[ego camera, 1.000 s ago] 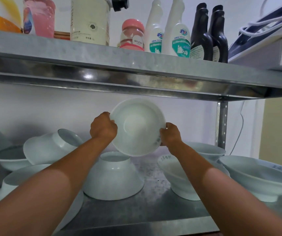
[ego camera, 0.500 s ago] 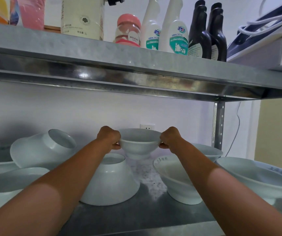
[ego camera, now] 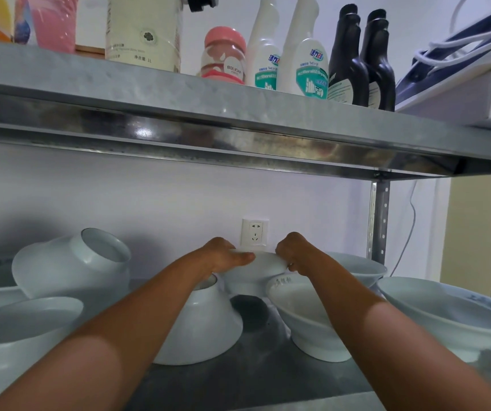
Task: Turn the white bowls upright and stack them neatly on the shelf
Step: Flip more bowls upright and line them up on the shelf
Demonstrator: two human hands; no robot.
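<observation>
While both hands, left hand [ego camera: 223, 258] and right hand [ego camera: 293, 253], grip the upright bowl [ego camera: 256, 269] at twelve o'clock, setting-down is underway; next comes releasing it onto the shelf [ego camera: 253, 378].

At twelve o'clock we see a pink-capped jar [ego camera: 223, 56] beside two white spray bottles [ego camera: 290, 51]. Two black bottles [ego camera: 361, 60] stand at one o'clock. A wall socket [ego camera: 255, 231] sits at center.

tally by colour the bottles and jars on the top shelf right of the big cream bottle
white bottles with teal labels: 2
black bottles: 2
pink-lidded jar: 1
total: 5
</observation>
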